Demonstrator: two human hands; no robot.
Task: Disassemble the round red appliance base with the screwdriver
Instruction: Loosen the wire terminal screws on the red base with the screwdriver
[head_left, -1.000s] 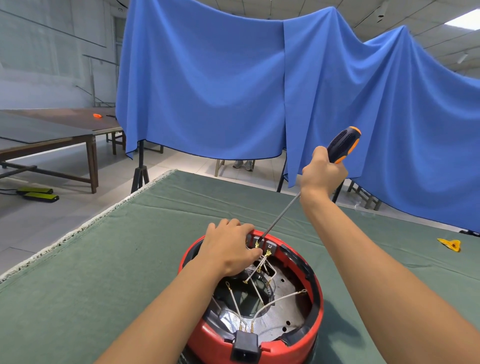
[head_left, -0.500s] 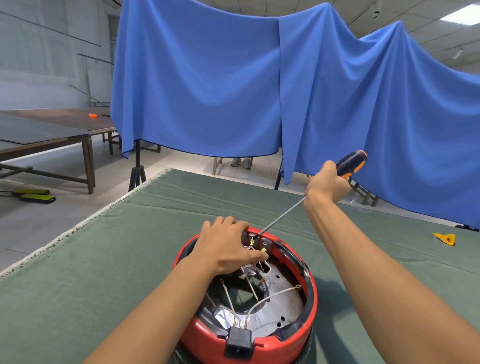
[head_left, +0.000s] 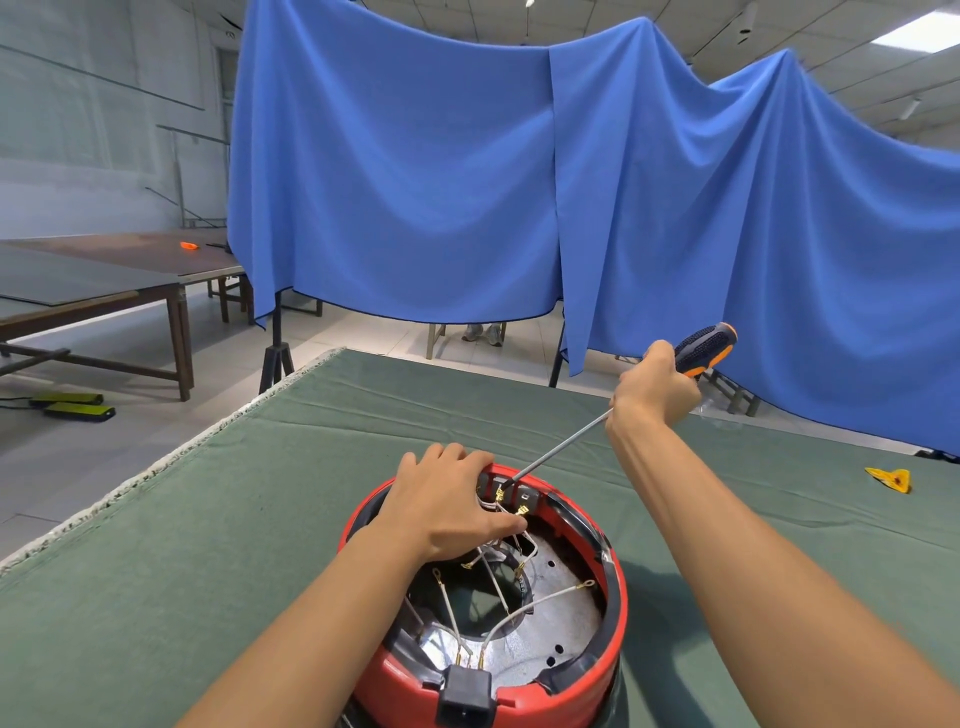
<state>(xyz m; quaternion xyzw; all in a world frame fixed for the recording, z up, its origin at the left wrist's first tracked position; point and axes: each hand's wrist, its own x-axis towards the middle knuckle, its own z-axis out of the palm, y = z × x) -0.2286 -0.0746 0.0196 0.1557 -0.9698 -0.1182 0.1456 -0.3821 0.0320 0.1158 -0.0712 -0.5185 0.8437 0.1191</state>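
Round red plastic appliance base (head_left: 615, 597) sits on the green cloth table (head_left: 208, 545). Your left hand (head_left: 447, 506) presses flat on its far rim; your right hand (head_left: 655, 387) grips the black-orange long-shaft screwdriver (head_left: 704, 348). Keep the tip seated at the terminal block (head_left: 511, 493), steepen the shaft, avoid white wires (head_left: 524, 608).

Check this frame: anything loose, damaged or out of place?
Inside the red appliance base, several white wires lie loose, their ring terminals unattached, which fits disassembly. A small yellow scrap lies alone on the green table cover.
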